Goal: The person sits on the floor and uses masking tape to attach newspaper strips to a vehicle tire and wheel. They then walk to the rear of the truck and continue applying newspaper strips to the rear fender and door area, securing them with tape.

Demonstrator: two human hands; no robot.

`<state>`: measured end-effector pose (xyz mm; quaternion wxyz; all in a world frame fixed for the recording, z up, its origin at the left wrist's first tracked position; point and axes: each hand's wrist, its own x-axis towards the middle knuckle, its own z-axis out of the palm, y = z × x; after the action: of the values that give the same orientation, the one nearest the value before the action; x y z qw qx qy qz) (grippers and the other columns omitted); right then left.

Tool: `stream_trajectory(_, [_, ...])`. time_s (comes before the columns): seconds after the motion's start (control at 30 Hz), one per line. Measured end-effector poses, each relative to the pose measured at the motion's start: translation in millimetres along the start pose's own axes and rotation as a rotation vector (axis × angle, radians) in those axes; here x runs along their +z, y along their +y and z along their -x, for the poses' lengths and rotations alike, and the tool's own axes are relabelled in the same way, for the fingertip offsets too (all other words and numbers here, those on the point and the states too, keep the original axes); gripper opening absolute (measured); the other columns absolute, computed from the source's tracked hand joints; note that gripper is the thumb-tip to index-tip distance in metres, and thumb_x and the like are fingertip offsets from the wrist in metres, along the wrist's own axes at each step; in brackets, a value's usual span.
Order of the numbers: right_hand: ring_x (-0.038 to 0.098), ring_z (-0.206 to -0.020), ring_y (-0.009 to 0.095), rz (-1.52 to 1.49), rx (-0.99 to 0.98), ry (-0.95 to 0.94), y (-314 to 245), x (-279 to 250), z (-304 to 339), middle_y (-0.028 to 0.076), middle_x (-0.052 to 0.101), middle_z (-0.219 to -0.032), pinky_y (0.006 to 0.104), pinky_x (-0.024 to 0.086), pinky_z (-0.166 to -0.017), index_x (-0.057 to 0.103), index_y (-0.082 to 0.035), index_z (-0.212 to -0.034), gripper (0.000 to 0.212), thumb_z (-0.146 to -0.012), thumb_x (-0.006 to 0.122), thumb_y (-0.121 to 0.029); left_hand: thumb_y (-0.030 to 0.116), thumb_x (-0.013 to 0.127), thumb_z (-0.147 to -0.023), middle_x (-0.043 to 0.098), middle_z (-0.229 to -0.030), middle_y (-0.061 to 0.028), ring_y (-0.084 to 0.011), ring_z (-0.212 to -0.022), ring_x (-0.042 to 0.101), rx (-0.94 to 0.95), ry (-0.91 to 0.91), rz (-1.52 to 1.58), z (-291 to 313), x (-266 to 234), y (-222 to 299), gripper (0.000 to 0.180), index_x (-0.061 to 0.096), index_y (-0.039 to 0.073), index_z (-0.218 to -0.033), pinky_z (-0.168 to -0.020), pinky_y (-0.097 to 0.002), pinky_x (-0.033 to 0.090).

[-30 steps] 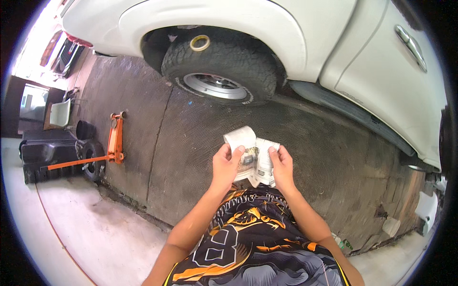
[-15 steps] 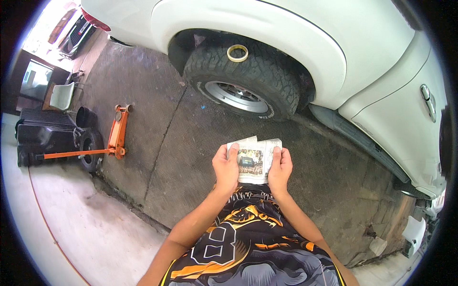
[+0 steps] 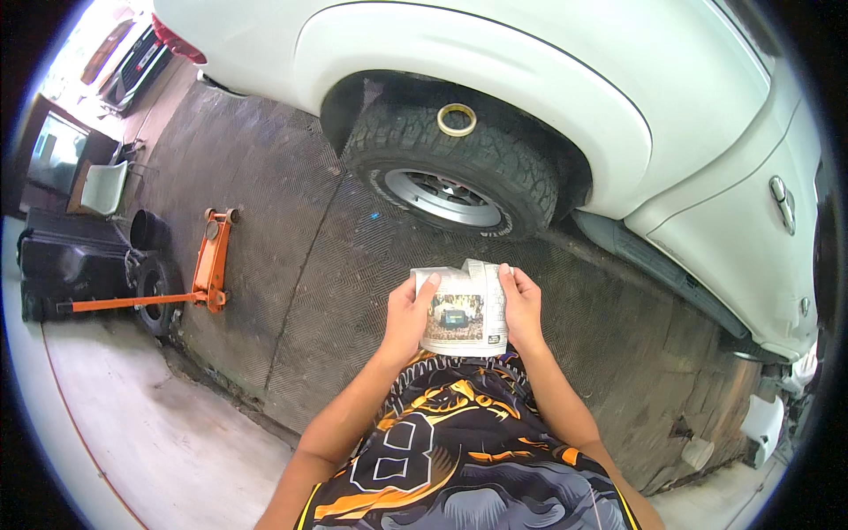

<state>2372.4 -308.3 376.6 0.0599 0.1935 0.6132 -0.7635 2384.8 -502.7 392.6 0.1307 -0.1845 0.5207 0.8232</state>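
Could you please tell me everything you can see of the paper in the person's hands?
The paper looks like off-white newsprint, folded roughly rectangular, with an uneven top edge. A colour picture with a dark middle covers much of the facing side; fine print runs along the right. Above the floor, the left hand holds its left edge and the right hand its upper right, thumbs on the facing side.

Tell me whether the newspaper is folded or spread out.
Folded: the newspaper is a small packet between the left hand and the right hand, its layers overlapping at the top edge. How many layers, I cannot tell.
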Motion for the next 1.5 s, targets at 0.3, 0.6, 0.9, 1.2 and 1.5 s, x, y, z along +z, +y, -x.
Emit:
stream_trajectory(0.3, [0.051,-0.072,0.001,0.189,-0.298,0.086,1,16,4,-0.003,0.064,-0.082,0.0210,0.043,-0.064,0.066,0.000,-0.094,0.030,-0.106,0.056,-0.026,0.020,0.056,-0.106,0.071,-0.094,-0.0030,-0.0061,-0.080,0.061,0.201,0.093,-0.186,-6,-10,-21,0.026,0.067,-0.004,-0.108,-0.073,-0.0247,0.051])
stream_trajectory(0.6, [0.060,-0.084,0.006,-0.059,-0.005,-0.006,6,4,14,0.004,0.070,-0.099,0.0246,0.049,-0.075,0.066,0.001,-0.108,0.030,-0.104,0.060,-0.028,0.021,0.055,-0.106,0.071,-0.098,-0.0044,-0.0069,-0.085,0.062,0.247,0.154,-0.090,-1,0,-9,0.029,0.065,-0.005,-0.113,-0.076,-0.0248,0.051])
stream_trajectory(0.9, [0.058,-0.080,0.006,0.202,-0.112,0.066,12,-6,15,0.004,0.070,-0.092,0.0258,0.050,-0.074,0.066,0.003,-0.103,0.030,-0.106,0.054,-0.025,0.015,0.060,-0.102,0.073,-0.091,-0.0104,-0.0092,-0.079,0.067,0.215,0.177,-0.222,-11,10,-23,0.022,0.059,-0.005,-0.113,-0.070,-0.0246,0.053])
stream_trajectory(1.2, [0.059,-0.079,0.006,0.048,-0.272,0.205,6,-8,13,0.003,0.068,-0.091,0.0246,0.050,-0.072,0.063,0.001,-0.100,0.028,-0.107,0.053,-0.024,0.015,0.058,-0.103,0.071,-0.087,-0.0090,-0.0077,-0.074,0.064,0.342,0.331,-0.089,-18,10,-33,0.019,0.058,-0.004,-0.105,-0.064,-0.0245,0.049])
stream_trajectory(1.5, [0.063,-0.068,0.013,0.558,-0.243,0.275,3,-62,4,0.008,0.071,-0.082,0.0296,0.051,-0.066,0.056,0.000,-0.129,0.046,-0.091,0.073,-0.021,0.005,0.059,-0.098,0.069,-0.087,-0.0098,-0.0112,-0.078,0.064,0.413,0.447,-0.425,-24,-59,-13,0.060,0.031,0.001,-0.150,-0.069,-0.0251,0.050])
